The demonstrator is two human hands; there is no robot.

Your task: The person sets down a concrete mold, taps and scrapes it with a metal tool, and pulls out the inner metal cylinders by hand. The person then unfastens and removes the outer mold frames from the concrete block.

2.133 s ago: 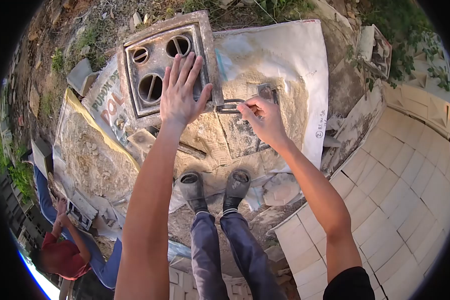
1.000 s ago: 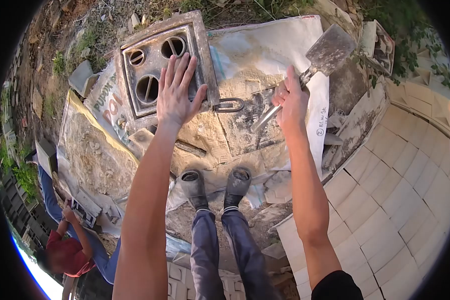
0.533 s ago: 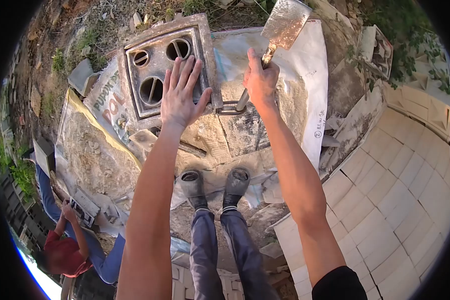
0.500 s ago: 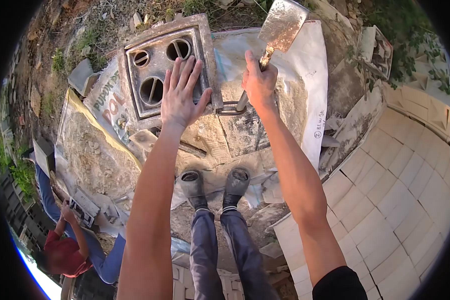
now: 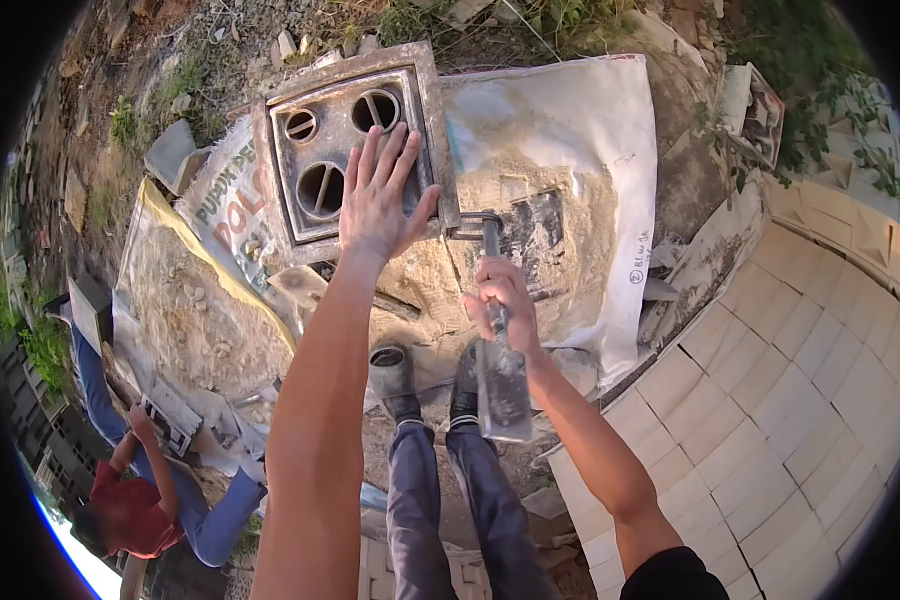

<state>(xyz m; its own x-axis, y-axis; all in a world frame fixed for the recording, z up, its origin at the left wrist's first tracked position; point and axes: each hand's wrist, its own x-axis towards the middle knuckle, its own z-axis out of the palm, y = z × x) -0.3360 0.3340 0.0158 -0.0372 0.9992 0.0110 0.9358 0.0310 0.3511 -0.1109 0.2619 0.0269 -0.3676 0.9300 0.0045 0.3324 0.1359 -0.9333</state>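
My left hand (image 5: 382, 205) lies flat, fingers stretched, on a metal block mould (image 5: 273, 190) with a square frame and several round openings crossed by bars. My right hand (image 5: 505, 295) is closed around the handle of a trowel with a flat rectangular blade (image 5: 504, 395). The blade points back towards my feet. The trowel's handle end is at the metal loop handle (image 5: 468, 236) on the mould's right side; whether they touch, I cannot tell. Beneath lies a white sack sheet (image 5: 610, 130) covered partly with sandy powder (image 5: 592, 215).
A wooden stick (image 5: 398, 306) lies between the mould and my shoes (image 5: 393, 370). Pale blocks (image 5: 750, 400) are stacked at the right. Heaped sandy material (image 5: 205, 300) lies left. A person in a red shirt (image 5: 135, 508) crouches at lower left, hands on another mould.
The trowel has swung from blade up and away to blade down towards my feet, as my right hand moved nearer. My left hand stays on the mould, which sits slightly lower right in view.
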